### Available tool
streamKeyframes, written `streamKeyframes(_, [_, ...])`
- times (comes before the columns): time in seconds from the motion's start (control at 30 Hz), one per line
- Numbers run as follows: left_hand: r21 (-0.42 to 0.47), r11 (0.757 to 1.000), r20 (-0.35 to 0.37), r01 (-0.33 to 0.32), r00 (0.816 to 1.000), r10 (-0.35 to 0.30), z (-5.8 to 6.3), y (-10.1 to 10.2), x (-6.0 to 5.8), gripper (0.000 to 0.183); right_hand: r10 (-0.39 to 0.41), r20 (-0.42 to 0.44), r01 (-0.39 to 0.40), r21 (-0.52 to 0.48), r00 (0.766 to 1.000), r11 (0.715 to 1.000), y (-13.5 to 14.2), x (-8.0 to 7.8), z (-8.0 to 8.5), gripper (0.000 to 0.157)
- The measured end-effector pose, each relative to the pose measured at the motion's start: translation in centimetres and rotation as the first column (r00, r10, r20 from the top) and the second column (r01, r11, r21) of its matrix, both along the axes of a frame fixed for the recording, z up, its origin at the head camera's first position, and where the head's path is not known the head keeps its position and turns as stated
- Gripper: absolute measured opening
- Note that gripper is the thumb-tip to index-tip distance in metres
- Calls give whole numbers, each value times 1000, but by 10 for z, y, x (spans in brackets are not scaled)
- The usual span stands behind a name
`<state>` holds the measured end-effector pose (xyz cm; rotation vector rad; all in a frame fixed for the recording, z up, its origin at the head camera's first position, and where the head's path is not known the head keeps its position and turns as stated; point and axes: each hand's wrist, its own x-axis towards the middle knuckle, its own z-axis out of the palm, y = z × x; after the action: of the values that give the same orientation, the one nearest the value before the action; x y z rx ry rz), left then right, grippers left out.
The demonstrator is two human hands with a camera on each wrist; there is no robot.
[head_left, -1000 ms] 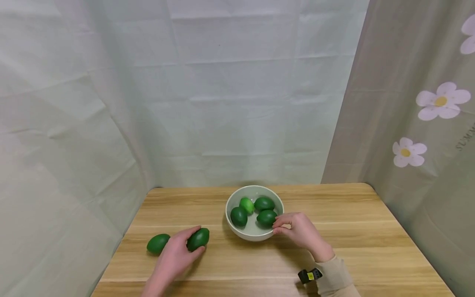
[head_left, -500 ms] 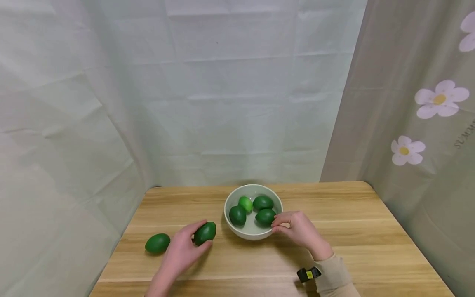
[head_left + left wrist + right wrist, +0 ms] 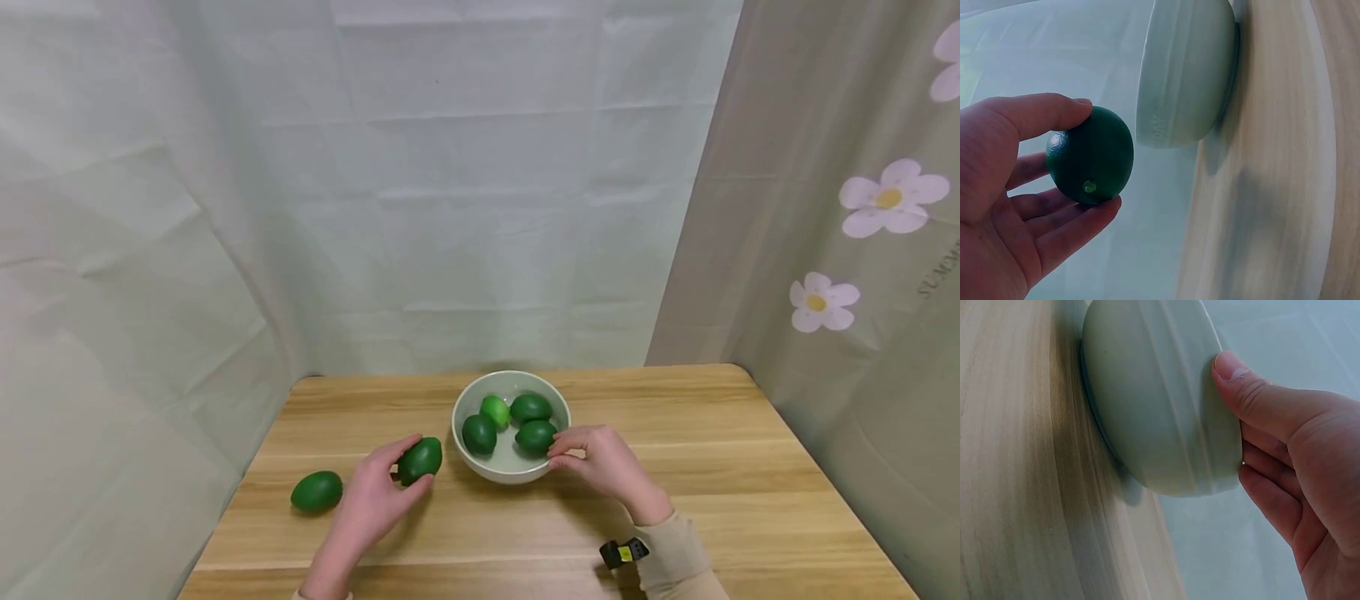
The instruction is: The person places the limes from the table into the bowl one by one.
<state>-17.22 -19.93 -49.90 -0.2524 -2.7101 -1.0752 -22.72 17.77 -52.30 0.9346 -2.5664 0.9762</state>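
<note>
My left hand (image 3: 372, 497) holds a dark green lime (image 3: 420, 461) between thumb and fingers, raised above the table just left of the bowl. In the left wrist view, the lime (image 3: 1094, 156) shows a small pale stem button. A pale green bowl (image 3: 504, 477) contains a bright green lime (image 3: 495, 412) and three dark green limes, one at the left (image 3: 479, 435) and two at the right. My right hand (image 3: 603, 467) pinches the bowl's right rim, with the thumb outside, as the right wrist view of the bowl (image 3: 1160, 406) shows. Another dark green lime (image 3: 317, 492) lies behind my left hand.
The wooden table (image 3: 712, 467) has rounded far corners. Pale curtains (image 3: 480, 183) hang behind it and along the left side, and a flowered curtain (image 3: 847, 392) at the right. A black device (image 3: 624, 553) sits at my right cuff.
My left hand has carried the held lime to the right and farther back, closer to the bowl. The right hand keeps its grip on the rim.
</note>
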Motion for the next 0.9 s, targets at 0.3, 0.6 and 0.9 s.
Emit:
streamKeyframes(0.3, [83,996,-6,29,1000,-29,4,8,-4,59,-4,-6,4,3,1000,1000,1,-1,0,10])
streamKeyframes(0.6, [127,991,-19,34,999,-32,2,14,-5,58,8,-5,-8,-2,1000,1000,0,0,0,11])
streamKeyframes(0.9, [139,990,-9,35,999,-34,2,16,-5,58,-2,18,2,3,1000,1000,0,1,2,11])
